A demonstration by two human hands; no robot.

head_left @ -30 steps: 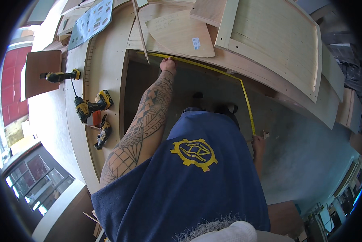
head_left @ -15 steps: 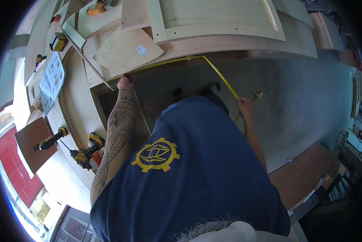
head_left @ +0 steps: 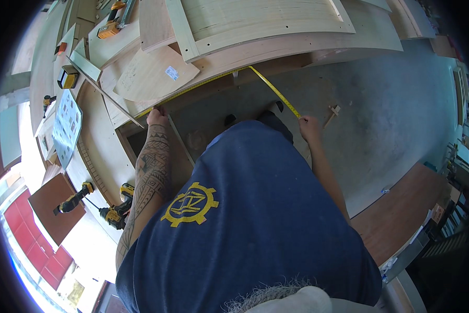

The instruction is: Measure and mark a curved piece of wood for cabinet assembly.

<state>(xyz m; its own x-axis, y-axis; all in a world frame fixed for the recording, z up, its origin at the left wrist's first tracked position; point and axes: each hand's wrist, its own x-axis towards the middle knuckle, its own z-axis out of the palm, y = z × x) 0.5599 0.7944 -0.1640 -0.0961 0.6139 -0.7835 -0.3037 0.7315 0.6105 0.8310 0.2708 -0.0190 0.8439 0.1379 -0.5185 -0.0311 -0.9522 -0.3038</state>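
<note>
Here, seen from above, a person in a blue shirt stretches one yellow tape measure (head_left: 229,75) along the front edge of a wooden worktop (head_left: 297,44). Nearest, the right hand (head_left: 309,127) is closed around the tape's lower end, out over the grey floor (head_left: 391,115). The left hand (head_left: 157,117) presses the other end against the worktop's front edge with its fingers curled, though how tightly it grips I cannot tell. The tape bends at a point between the hands, so it could likely slip off the edge or kink there, spoiling the reading; a loosened left hand could let it snap back. By the worktop's left edge lie two yellow cordless drills (head_left: 117,208). Farther off rest one loose plywood offcut (head_left: 153,78), one framed door panel (head_left: 265,21) and one more yellow power tool (head_left: 114,23).
</note>
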